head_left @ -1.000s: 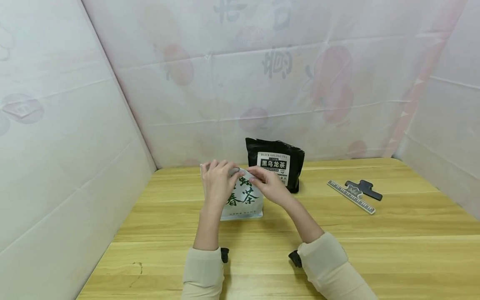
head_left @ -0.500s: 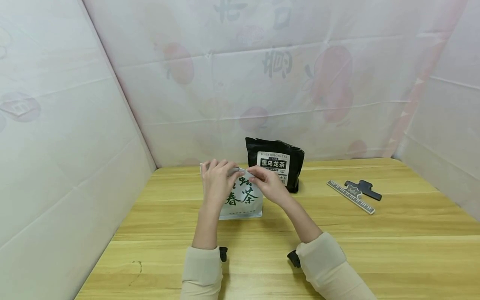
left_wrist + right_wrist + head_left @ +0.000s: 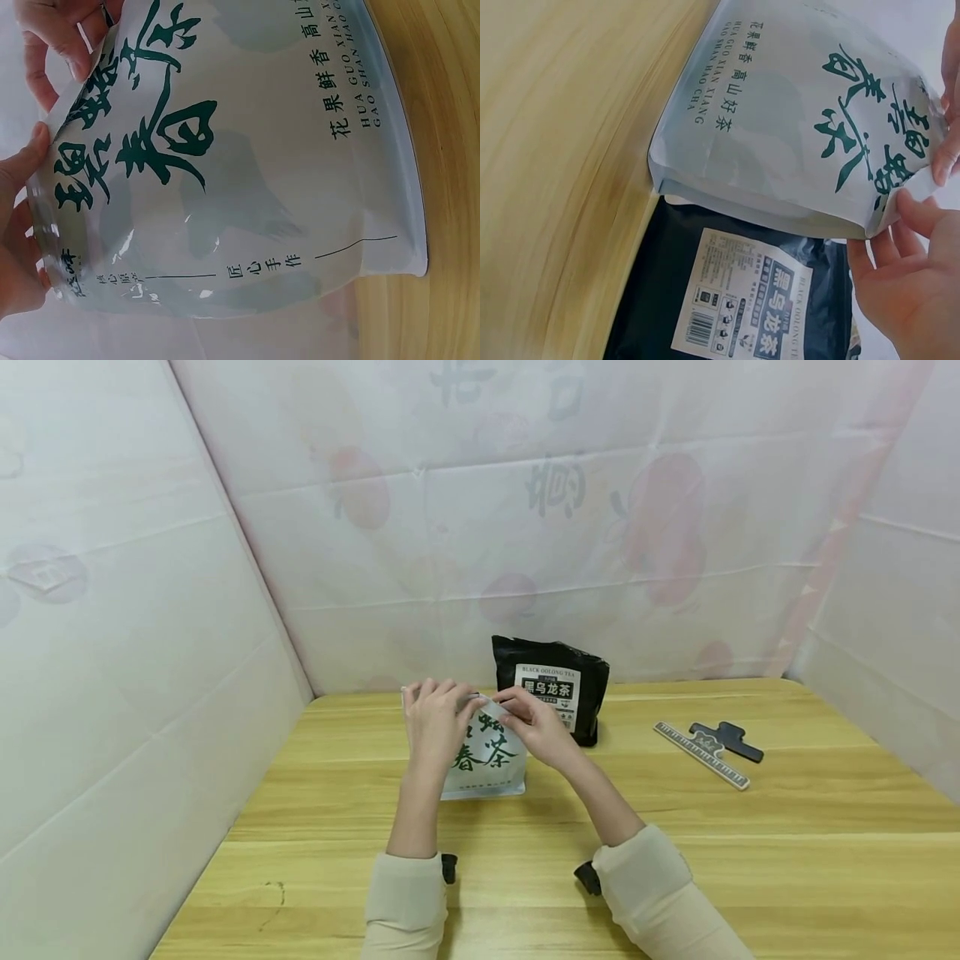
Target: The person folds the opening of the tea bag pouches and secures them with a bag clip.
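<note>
Pale printed fabric walls [image 3: 480,552] are enclosing a yellowish wood-grain table [image 3: 825,843], their faded characters hard to make out. On it, a white, green-lettered glossy pouch [image 3: 487,772] is standing in front of a black bag with a white paper label [image 3: 588,702], whose lower left is hiding from the head view. The left hand [image 3: 435,722] is pinching the pouch's top edge, covering lettering; the right hand [image 3: 543,731] is pinching it near the right corner. Both thumbs are pressing in front, other fingers partly disappearing behind. Rightward, a white keyboard-patterned bar [image 3: 701,753] is lying beside a black plastic clip [image 3: 740,745]; whether they are joining is unclear.
</note>
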The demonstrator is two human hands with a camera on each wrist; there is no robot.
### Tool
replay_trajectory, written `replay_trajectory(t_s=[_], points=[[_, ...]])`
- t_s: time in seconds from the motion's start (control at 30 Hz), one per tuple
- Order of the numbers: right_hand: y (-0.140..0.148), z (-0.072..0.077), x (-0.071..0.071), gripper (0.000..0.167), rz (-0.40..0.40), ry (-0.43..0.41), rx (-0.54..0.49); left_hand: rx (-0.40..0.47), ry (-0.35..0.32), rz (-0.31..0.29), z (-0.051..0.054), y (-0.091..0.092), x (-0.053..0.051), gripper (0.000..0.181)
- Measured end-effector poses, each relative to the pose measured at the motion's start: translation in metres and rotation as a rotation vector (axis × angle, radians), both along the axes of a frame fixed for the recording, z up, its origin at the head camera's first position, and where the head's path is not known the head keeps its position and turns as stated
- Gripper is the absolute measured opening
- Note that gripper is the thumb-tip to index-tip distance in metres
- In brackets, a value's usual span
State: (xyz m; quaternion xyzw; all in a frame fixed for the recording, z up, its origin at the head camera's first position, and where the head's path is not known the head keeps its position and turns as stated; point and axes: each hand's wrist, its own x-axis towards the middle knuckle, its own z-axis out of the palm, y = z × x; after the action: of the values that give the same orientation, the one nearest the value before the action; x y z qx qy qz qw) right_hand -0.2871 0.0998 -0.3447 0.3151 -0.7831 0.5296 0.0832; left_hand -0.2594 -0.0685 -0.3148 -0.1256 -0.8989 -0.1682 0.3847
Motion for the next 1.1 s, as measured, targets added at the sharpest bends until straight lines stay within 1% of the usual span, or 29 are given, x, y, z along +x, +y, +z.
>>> replay_trajectory(t_s=[0.13, 0.27, 0.43, 0.6, 0.8, 0.93, 1.1], points=[[-0.0006, -0.0014, 0.0008, 0.024, 0.001, 0.021, -0.026, 0.013, -0.014, -0.004, 0.0, -0.0001, -0.0005, 0.023], [-0.0004, -0.0011, 0.0013, 0.023, 0.002, 0.017, -0.031, 0.025, -0.024, -0.018, -0.0008, -0.0001, -0.0009, 0.022], [0.0008, 0.001, 0.0009, 0.024, 0.013, -0.01, 0.005, 0.031, -0.025, -0.024, -0.001, -0.0004, -0.0001, 0.021], [0.0023, 0.0024, -0.0015, 0.024, 0.01, -0.058, 0.042, 0.046, -0.014, -0.028, -0.0009, -0.0007, 0.0, 0.021], [0.0029, 0.0013, -0.0033, 0.021, 0.008, -0.072, 0.037, 0.059, -0.015, -0.042, -0.0015, -0.0009, -0.0006, 0.02], [0.0027, 0.0011, -0.0029, 0.018, 0.009, -0.055, 0.025, 0.038, -0.042, -0.05, -0.0009, -0.001, 0.0003, 0.02], [0.0027, 0.0018, -0.0022, 0.016, 0.002, -0.035, 0.022, 0.038, -0.093, -0.087, 0.0017, -0.0018, 0.0026, 0.019]])
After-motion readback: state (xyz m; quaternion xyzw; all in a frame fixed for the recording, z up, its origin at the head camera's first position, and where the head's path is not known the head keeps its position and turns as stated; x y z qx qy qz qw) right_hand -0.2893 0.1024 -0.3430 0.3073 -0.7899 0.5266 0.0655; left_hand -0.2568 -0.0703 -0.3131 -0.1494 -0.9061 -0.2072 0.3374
